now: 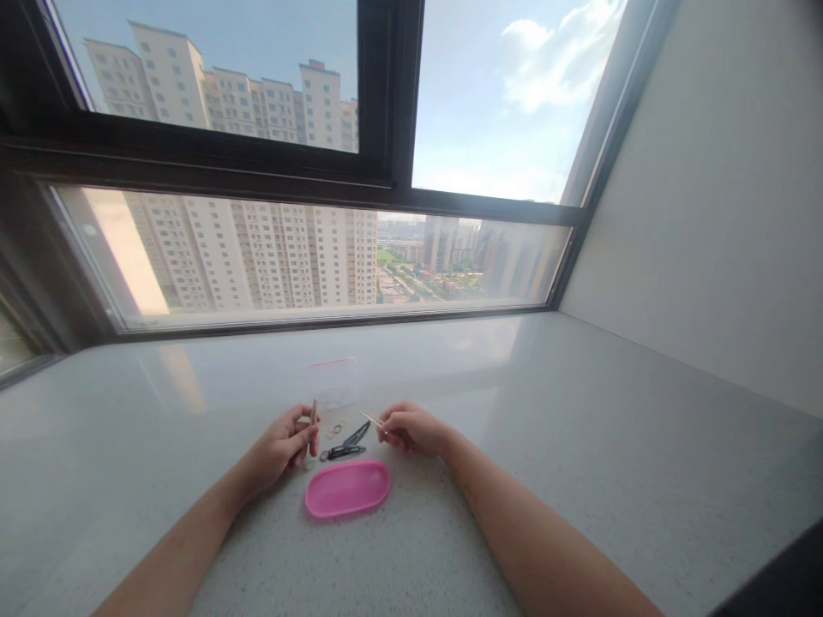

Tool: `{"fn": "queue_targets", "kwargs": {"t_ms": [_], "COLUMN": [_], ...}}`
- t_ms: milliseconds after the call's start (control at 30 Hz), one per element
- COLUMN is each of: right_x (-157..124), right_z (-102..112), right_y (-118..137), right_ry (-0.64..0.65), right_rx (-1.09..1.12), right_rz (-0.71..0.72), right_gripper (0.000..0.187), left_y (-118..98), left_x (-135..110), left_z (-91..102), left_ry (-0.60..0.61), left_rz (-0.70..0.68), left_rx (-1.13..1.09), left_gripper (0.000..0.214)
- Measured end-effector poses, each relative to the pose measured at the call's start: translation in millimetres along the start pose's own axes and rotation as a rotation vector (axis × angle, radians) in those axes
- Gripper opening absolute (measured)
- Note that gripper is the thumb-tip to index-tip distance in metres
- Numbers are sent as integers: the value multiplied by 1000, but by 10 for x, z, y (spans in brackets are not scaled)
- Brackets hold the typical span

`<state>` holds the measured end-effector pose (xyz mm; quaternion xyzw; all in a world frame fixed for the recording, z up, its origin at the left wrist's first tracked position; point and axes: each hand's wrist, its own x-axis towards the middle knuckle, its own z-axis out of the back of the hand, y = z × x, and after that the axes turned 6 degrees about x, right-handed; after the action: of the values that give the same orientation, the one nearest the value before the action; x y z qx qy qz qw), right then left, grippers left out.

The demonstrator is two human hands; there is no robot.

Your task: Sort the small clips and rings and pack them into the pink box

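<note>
A short pale stick (314,412) stood nearly upright, its long axis running 12 to 6 o'clock, pinched at its lower end between the thumb and fingertips of the person's left hand (283,446). A second, thinner stick (371,418) lay close to level in the closed fingers of the right hand (411,430), its free tip aimed toward 10 o'clock, at the first stick. Both were held just above the bench (579,446), near the middle of its front half, with a small gap between their ends.

In that gap, on the bench top, lay a black metal clip (348,445), its long axis slanting from 8 to 2 o'clock, and just beyond it, at 11 o'clock, a small ring (338,428); whether other small pieces lay beside the ring could not be made out. At 6 o'clock from the clip, nearer the person and between the two forearms, sat a pink oval dish (347,488), its long axis running 9 to 3 o'clock. At 12 o'clock from the hands rested a clear plastic bag (334,387) with a pink strip along its top edge, part of it behind the upright stick. Nothing lay between the two sticks at their own height.

Further out at 12 o'clock, a dark-framed window (392,184) showed tower blocks and sky, and a plain pale wall (707,214) closed the bench at 3 o'clock.
</note>
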<state>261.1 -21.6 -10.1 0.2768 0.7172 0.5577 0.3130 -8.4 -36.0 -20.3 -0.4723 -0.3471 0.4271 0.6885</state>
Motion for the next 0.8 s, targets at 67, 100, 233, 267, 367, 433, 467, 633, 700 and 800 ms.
{"fn": "queue_targets", "kwargs": {"t_ms": [67, 100, 233, 267, 367, 433, 467, 633, 700, 800], "right_x": [-9, -12, -16, -17, -25, -32, -34, -28, -17, -2], "right_z": [3, 3, -5, -9, -22, -27, -28, -22, -20, -23], "right_y": [8, 11, 11, 10, 14, 22, 26, 23, 12, -6], "right_ry": [-18, -26, -40, -39, -23, -11, -7, -4, -4, -2], "right_rx": [-34, -50, -53, -42, -26, -48, -61, -58, -36, 28], "right_rz": [-14, -12, 30, 38, 54, 66, 70, 69, 66, 71], "right_gripper": [16, 16, 16, 16, 18, 20, 21, 18, 16, 8], "left_y": [-6, -11, -30, -33, -36, -38, -41, -77, -100, -140], "left_x": [-3, -4, -8, -9, -13, -15, -16, -17, -20, -34], "left_z": [1, 1, 1, 1, 2, 3, 3, -28, -57, -112], "left_ry": [0, 1, 2, 2, 5, 4, 5, 17, 7, -20], "left_rz": [-3, -4, 5, 10, 21, 20, 18, -3, -12, -13], "left_rx": [4, 7, 16, 18, 24, 21, 16, -18, -20, -4], "left_gripper": [28, 28, 29, 30, 30, 30, 30, 27, 27, 33]}}
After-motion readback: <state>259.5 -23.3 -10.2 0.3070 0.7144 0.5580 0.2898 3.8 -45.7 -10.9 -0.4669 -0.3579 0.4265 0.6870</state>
